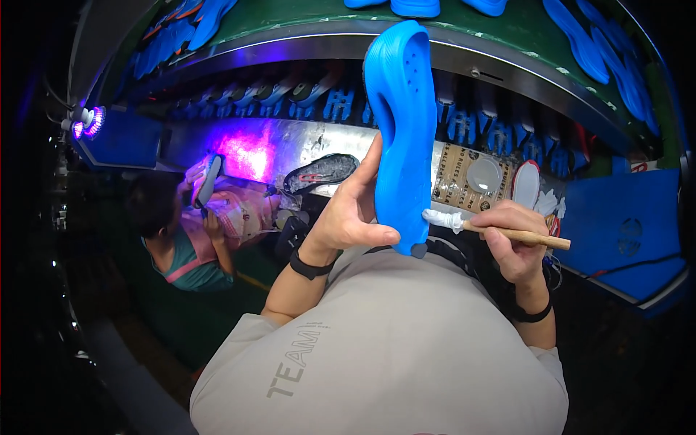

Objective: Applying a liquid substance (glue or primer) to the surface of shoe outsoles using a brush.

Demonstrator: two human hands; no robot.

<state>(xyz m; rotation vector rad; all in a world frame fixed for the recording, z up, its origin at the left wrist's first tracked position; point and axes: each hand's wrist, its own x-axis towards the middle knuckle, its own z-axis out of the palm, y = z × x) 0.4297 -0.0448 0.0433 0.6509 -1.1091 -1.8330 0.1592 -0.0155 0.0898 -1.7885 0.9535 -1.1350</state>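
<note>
My left hand (353,210) grips a bright blue foam clog (400,123), held upright on its edge with its heel end near my chest. My right hand (513,239) holds a wooden-handled brush (500,230) whose white, glue-laden bristles touch the clog's lower right edge. Both wrists wear black bands.
A curved conveyor (464,51) carrying more blue shoe parts runs along the top. Below it, racks hold blue pieces (500,134). A white round container (484,174) and a cardboard box sit behind my right hand. To the left, another person (181,239) handles a shoe under purple light.
</note>
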